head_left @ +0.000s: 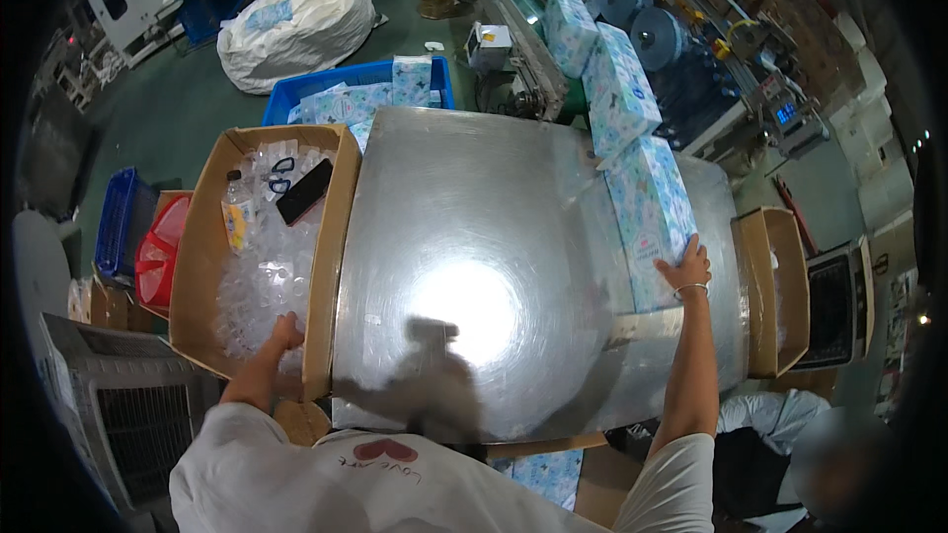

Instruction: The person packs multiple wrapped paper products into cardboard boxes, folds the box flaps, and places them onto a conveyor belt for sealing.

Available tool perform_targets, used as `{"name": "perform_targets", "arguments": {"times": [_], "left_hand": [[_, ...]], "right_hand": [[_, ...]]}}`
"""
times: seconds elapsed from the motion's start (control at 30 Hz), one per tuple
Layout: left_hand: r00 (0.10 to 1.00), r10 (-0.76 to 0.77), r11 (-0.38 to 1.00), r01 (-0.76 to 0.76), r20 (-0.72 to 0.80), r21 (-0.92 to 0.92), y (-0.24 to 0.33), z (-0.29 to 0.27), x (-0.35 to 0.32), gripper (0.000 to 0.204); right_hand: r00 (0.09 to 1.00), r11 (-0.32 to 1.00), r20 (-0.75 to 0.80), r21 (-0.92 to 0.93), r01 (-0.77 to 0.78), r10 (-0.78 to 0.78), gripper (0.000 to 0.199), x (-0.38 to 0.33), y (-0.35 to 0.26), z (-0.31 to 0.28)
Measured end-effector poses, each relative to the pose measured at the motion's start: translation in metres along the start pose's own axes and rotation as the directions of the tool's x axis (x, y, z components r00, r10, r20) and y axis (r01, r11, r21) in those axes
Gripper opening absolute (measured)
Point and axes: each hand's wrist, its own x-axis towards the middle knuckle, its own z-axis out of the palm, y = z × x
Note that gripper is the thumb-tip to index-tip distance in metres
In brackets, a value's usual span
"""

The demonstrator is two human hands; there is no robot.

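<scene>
From where I stand, the tabletop [444, 197] has a blue patterned pack [647, 202] at about two o'clock, its length running toward the packs [622, 89] lined up behind it at one o'clock. The right hand [683, 269] is on the pack's near corner, thumb and fingers spread; I can't tell whether it grips or only rests there. At nine o'clock the left hand [287, 332] reaches into an open carton [331, 276] of clear plastic pieces [259, 291]; its fingertips are partly lost among them, so I can't tell if it holds one. A bottle [237, 210] and a phone [304, 192] lie on the same heap, toward eleven o'clock from that hand.

I'd judge the step as drawing in a pack while picking a clear piece. The next move seems to call for a sure pinch on one piece, with the pack kept steady.
</scene>
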Motion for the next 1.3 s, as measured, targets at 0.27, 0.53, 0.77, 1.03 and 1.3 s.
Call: {"name": "perform_targets", "arguments": {"times": [0.27,0.53,0.77,1.03,1.3], "left_hand": [[0.86,0.266,0.963,-0.261,-0.436,0.073,0.015,-0.038,-0.042,0.023],[0.91,-0.034,0.361,-0.374,-0.412,-0.854,0.069,-0.127,-0.051,0.041],[0.914,0.248,-0.201,-0.276,-0.321,-0.94,0.087,-0.149,-0.109,0.015],[0.633,0.773,-0.098,0.052,-0.043,-0.994,0.256,-0.052,-0.247,0.01],[-0.188,0.684,0.692,-0.136,0.704,-0.709,0.311,0.146,-0.457,0.056]], "right_hand": [[0.955,0.902,0.226,0.423,0.082,-0.193,0.106,-0.105,-0.031,-0.014],[0.974,0.689,0.202,0.721,-0.078,-0.1,0.099,-0.111,-0.012,-0.008],[0.987,0.402,0.079,0.915,-0.015,-0.142,0.087,-0.304,0.082,-0.087],[0.935,0.671,0.337,0.719,-0.182,-0.107,0.087,-0.571,0.074,-0.049],[0.838,0.874,0.505,0.48,-0.075,-0.206,0.092,-0.559,0.015,0.038]]}}
